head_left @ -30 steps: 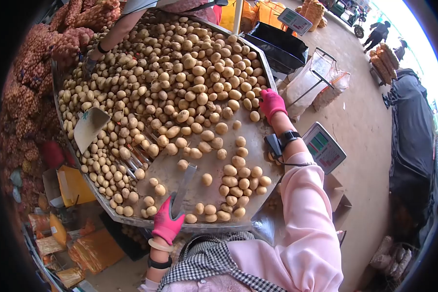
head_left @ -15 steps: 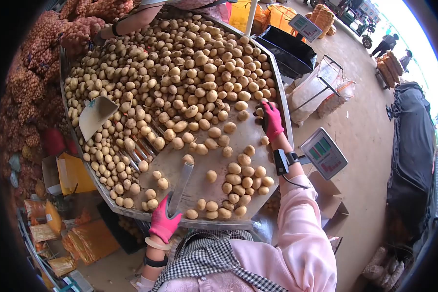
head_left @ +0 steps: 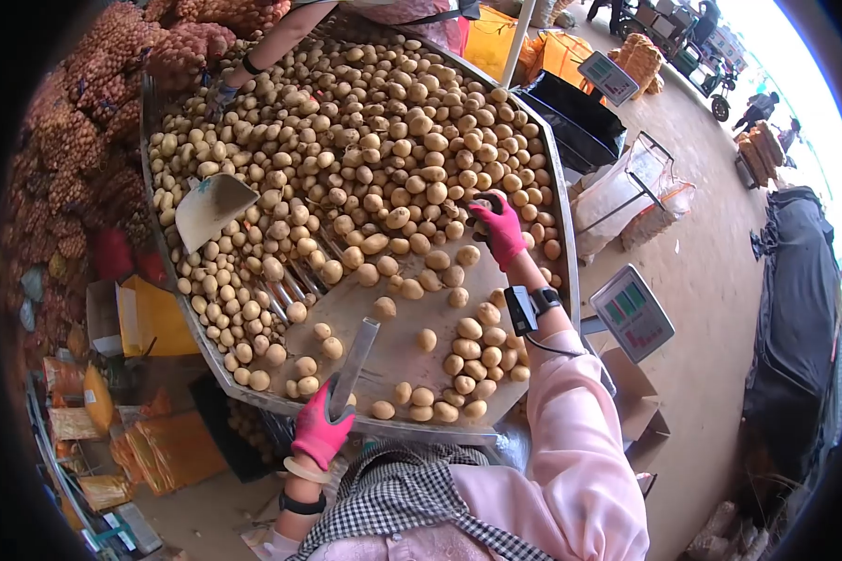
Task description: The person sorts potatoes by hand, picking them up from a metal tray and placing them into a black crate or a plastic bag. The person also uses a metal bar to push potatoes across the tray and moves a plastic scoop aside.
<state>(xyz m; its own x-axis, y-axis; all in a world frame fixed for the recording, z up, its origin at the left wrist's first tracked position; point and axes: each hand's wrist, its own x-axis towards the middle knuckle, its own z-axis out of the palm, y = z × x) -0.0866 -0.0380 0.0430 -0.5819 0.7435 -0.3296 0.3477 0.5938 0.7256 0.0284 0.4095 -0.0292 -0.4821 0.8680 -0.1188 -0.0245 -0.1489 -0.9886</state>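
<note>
My left hand (head_left: 324, 425), in a pink glove, is closed round the lower end of a flat metal bar (head_left: 355, 360) at the table's near edge. My right hand (head_left: 498, 227), also gloved in pink, reaches over the right part of the potato pile (head_left: 384, 140); its dark fingertips are bent at the potatoes, and whether one is held is unclear. Between the hands a small group of potatoes (head_left: 477, 353) lies on the metal table (head_left: 393, 323). A scoop (head_left: 213, 210) and a metal-tined tool (head_left: 295, 285) rest among the potatoes at the left.
Another person's hand (head_left: 221, 93) touches the pile at the top left. A scale display (head_left: 631, 313) stands right of my forearm. Net sacks (head_left: 94, 131) are stacked at the left; a black bin (head_left: 571, 122) and a cart (head_left: 636, 192) stand beyond the right rim.
My right hand has moved left and inward from the right rim, over the pile. The view has shifted, so the table appears farther right. My left hand keeps its grip on the bar.
</note>
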